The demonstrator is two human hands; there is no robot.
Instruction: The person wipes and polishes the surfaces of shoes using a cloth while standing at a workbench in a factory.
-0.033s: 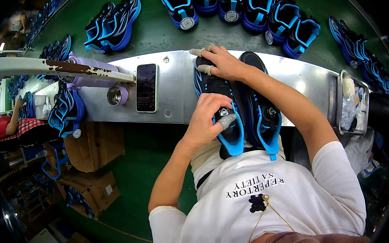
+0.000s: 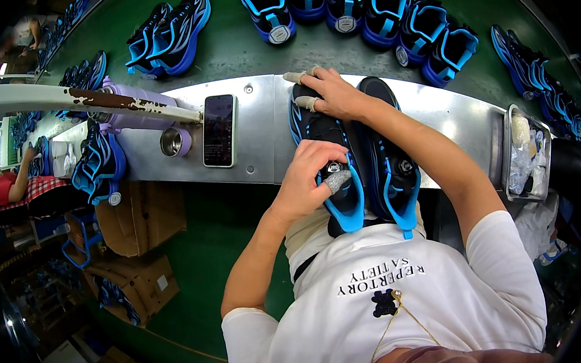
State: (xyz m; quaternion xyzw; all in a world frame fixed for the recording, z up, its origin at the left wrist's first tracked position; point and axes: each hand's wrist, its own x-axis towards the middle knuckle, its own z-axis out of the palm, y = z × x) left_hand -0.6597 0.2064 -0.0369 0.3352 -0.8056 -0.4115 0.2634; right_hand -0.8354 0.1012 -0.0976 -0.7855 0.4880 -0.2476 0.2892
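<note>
The white T-shirt (image 2: pixel 346 327) bears two lines of dark capitals (image 2: pixel 383 276), inverted in this view, beside a small black emblem (image 2: pixel 384 303). Characters on the smartphone (image 2: pixel 219 131) screen are too small to read, as is the print on the pale heel label (image 2: pixel 279 34) of one upper-row sneaker (image 2: pixel 268 21). The white label (image 2: pixel 163 283) on a cardboard box (image 2: pixel 146 292) is likewise illegible. A pale mark on the tightening dial (image 2: pixel 405 166) of the nearest right-hand sneaker (image 2: pixel 400 193) is indistinct.

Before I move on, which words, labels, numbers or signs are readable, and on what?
White shirt: dark lettering, upside down, legible; not transcribed here.
Phone screen: text too small to read.
Pale heel labels: too small.
Shoe dials: marks too small.
Carton label: too small.
</note>
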